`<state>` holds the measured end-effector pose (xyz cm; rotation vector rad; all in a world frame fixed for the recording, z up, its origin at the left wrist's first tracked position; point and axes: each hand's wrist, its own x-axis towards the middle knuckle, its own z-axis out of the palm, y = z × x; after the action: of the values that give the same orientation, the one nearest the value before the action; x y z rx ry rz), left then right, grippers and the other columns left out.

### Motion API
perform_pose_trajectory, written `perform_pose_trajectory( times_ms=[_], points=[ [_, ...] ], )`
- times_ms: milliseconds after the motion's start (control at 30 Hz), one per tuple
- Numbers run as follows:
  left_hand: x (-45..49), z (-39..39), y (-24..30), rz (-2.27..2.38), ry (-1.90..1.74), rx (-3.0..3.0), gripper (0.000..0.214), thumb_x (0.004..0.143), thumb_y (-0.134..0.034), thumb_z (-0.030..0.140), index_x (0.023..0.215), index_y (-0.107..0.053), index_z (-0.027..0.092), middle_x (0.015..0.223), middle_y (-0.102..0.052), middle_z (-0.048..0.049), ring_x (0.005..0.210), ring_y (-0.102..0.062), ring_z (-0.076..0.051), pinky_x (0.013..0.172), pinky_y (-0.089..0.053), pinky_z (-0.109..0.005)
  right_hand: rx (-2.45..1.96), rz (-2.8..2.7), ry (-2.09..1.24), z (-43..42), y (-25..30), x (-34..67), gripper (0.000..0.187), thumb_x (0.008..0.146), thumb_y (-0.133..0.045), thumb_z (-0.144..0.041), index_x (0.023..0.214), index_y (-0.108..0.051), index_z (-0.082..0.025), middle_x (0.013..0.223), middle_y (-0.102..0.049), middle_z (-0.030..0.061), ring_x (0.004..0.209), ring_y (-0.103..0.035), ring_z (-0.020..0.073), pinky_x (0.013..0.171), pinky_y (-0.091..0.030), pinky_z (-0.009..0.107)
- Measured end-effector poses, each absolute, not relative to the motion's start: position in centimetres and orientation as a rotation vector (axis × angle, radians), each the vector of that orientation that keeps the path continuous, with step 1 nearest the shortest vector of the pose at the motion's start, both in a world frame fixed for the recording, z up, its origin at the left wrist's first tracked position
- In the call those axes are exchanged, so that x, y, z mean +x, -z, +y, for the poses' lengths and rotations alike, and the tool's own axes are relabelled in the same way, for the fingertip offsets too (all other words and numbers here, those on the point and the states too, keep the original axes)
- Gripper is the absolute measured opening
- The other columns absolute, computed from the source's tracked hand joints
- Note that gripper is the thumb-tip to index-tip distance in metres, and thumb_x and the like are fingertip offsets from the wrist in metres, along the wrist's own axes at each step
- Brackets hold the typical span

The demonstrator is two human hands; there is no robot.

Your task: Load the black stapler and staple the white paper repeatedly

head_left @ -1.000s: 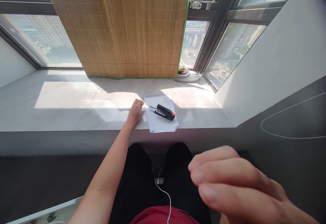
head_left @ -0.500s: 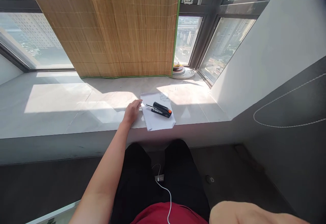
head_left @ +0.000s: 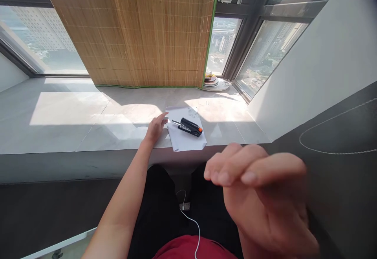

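Note:
On the sill lies a sheet of white paper (head_left: 185, 141) with some dark print or drawing near its upper right corner. A black stapler (head_left: 192, 127) with an orange part at one end rests on it, its metal magazine arm swung apart from the top. My left hand (head_left: 157, 127) is at the paper's left edge, fingers reaching toward it and slightly apart; whether they press on the edge is unclear. Close to the camera, my right hand (head_left: 262, 196) is raised in front of my body, fingers loosely bent, nothing visible in it. It is apart from the paper and stapler.
A bamboo blind (head_left: 141, 35) hangs over the window behind the sill (head_left: 67, 133). Stacked plates (head_left: 216, 84) stand in the far right corner. A beaded cord (head_left: 324, 153) loops at the right wall. A white cable (head_left: 191, 219) runs down between my legs.
My right hand has risen from the bottom right edge into the middle right of the view. My left hand stays at the paper's edge; the view has shifted slightly.

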<state>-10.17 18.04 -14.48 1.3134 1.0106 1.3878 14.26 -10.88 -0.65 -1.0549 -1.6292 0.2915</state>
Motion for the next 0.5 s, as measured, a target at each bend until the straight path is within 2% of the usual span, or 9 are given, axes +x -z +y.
perform_pose_trajectory(
  times_ms=[67,133,200,267,333,500],
  points=[
    [-10.3,18.2,14.8,1.003,-1.395,1.436,0.031,0.077,-0.08,-0.002,0.093,-0.078,0.025,0.092,-0.074,-0.0067,0.097,-0.068,-0.027,0.095,-0.052,-0.033,-1.154,-1.518,-0.298,-4.1,3.9,13.3,0.021,0.101,-0.061,-0.043,0.117,-0.074,-0.04,0.104,-0.075,0.0051,0.101,-0.073,0.0319,0.087,-0.064,0.056],
    [-10.4,18.4,15.1,0.971,-1.374,1.669,0.027,0.08,-0.08,0.002,0.091,-0.078,0.026,0.094,-0.073,-0.0068,0.098,-0.067,-0.028,0.098,-0.051,-0.036,-1.248,-1.516,-0.28,2.7,7.0,13.1,0.02,0.104,-0.055,-0.037,0.11,-0.074,-0.033,0.105,-0.074,0.0065,0.104,-0.071,0.031,0.093,-0.062,0.053],
    [-10.5,18.6,15.4,0.943,-1.368,1.865,0.025,0.083,-0.079,0.004,0.092,-0.077,0.027,0.1,-0.072,-0.0075,0.102,-0.066,-0.029,0.103,-0.048,-0.039,-1.326,-1.626,-0.241,8.0,10.0,13.7,0.022,0.098,-0.069,-0.038,0.118,-0.073,-0.029,0.12,-0.073,0.0097,0.118,-0.067,0.0341,0.102,-0.059,0.055],
    [-10.6,18.8,15.5,0.96,-1.375,1.95,0.025,0.083,-0.08,0.004,0.093,-0.078,0.027,0.105,-0.071,-0.0082,0.106,-0.065,-0.029,0.106,-0.046,-0.041,-1.383,-1.728,-0.241,11.0,12.7,14.6,0.04,0.089,-0.081,-0.041,0.125,-0.071,-0.027,0.128,-0.072,0.012,0.125,-0.064,0.0369,0.108,-0.056,0.056],
    [-10.7,18.9,15.7,1.01,-1.343,1.995,0.026,0.084,-0.079,0.003,0.094,-0.078,0.027,0.108,-0.069,-0.0084,0.109,-0.064,-0.029,0.106,-0.045,-0.043,-1.414,-1.796,-0.314,12.2,14.8,15.4,0.045,0.087,-0.084,-0.041,0.127,-0.071,-0.026,0.127,-0.074,0.0115,0.121,-0.067,0.0358,0.106,-0.057,0.054],
    [-10.9,19.2,16.7,1.12,-1.034,2.43,0.021,0.098,-0.067,0.009,0.109,-0.074,0.025,0.121,-0.068,-0.0086,0.112,-0.063,-0.028,0.099,-0.046,-0.044,-1.364,-1.722,-0.458,12.5,16.8,16.3,0.026,0.09,-0.079,-0.04,0.111,-0.077,-0.025,0.106,-0.082,0.0066,0.097,-0.075,0.0291,0.091,-0.059,0.045]
  ],
)
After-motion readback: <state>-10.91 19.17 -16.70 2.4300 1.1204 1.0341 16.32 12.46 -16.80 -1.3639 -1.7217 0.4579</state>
